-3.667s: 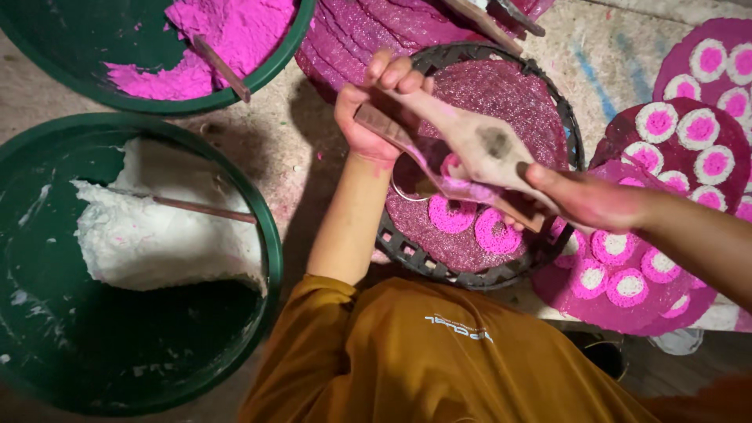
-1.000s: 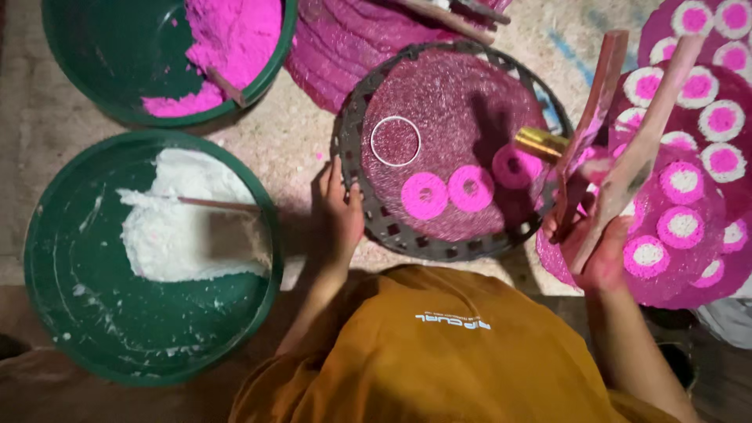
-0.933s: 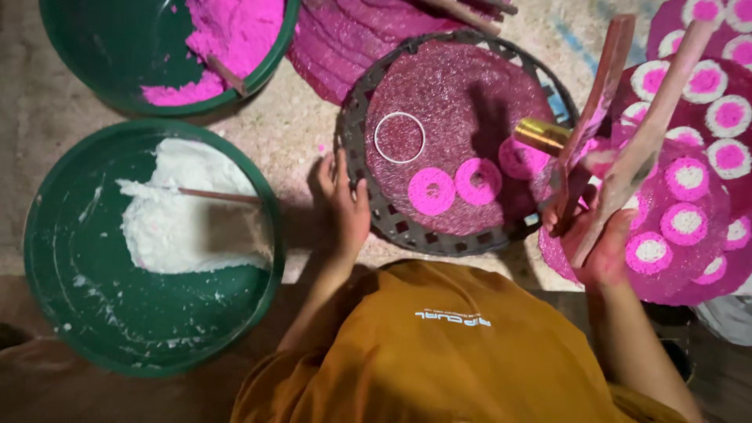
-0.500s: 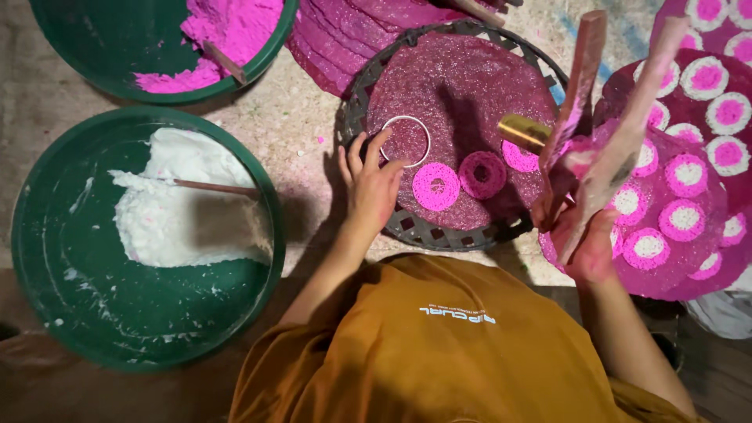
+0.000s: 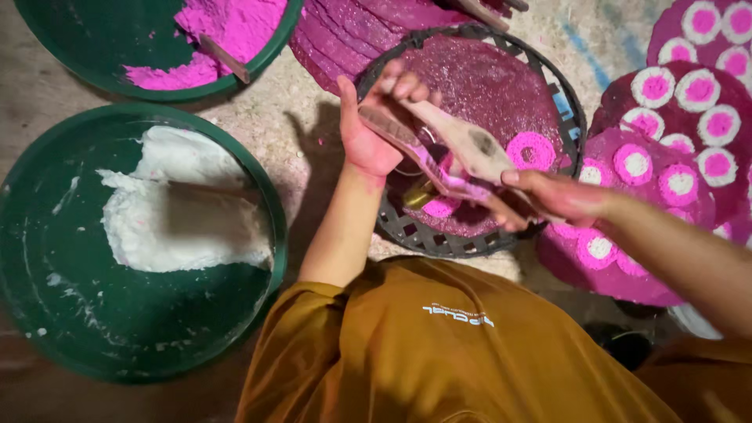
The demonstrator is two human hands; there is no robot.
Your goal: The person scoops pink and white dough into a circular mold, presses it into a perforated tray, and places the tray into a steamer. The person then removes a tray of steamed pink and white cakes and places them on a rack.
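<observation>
My left hand (image 5: 366, 137) is raised over the left part of a round woven tray (image 5: 439, 239), its fingers closed round the far ends of a pair of flat wooden sticks (image 5: 470, 145). My right hand (image 5: 560, 197) grips the near ends of the same sticks over the tray's right front edge. The sticks lie slanted across the tray, smeared with pink. A brass piece (image 5: 419, 193) shows under them. A purple sheet covers the tray, and a pink ring (image 5: 531, 150) lies on it at the right.
A green basin (image 5: 47, 313) with white paste (image 5: 180, 219) sits at left. Another green basin (image 5: 102, 47) with pink powder (image 5: 235, 23) is behind it. Purple discs (image 5: 674, 180) with pink-and-white rings lie at right, and a pile of plain purple discs (image 5: 345, 39) behind the tray.
My right hand swung the sticks down from upright at the right to across the tray. My left hand left the tray's rim, reached a thin ring, then rose and closed on the sticks' ends.
</observation>
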